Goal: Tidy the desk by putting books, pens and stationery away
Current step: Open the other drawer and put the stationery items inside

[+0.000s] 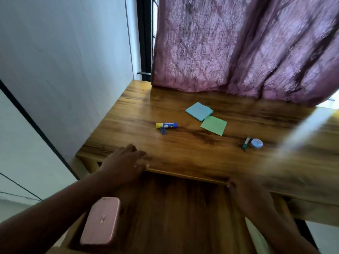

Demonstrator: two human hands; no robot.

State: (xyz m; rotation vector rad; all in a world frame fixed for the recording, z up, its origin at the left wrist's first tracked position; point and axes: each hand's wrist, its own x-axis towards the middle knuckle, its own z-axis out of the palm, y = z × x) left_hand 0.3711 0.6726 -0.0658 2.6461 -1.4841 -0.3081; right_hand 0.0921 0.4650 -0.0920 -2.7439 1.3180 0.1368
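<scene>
Stationery lies scattered across your wooden desk (183,153): a blue pad of sticky notes (199,111) at the far middle, a green note sheet (214,125) just near-right of it, a glue stick (166,125) to their left with a small blue sharpener (162,131) touching its near side, and farther right a teal tube (246,143) just beside a little round tub (257,143). Below the near edge a drawer (174,208) stands pulled out, holding only a pink case (100,221) at its near left. Your left hand (124,165) rests flat on the desk's near edge, fingers spread and gripping nothing. Your right hand (249,195) sits at the drawer's right side, too blurred and dark to tell whether it is closed or holding anything; a pale streak crosses the right of the scene, unreadable. You seem to be at the point of filling the drawer, with most small items not yet stowed. Next, reach far over the desk for the glue stick and sharpener, pinching each small piece cleanly, then lower them into the drawer's bare floor clear of the case.
</scene>
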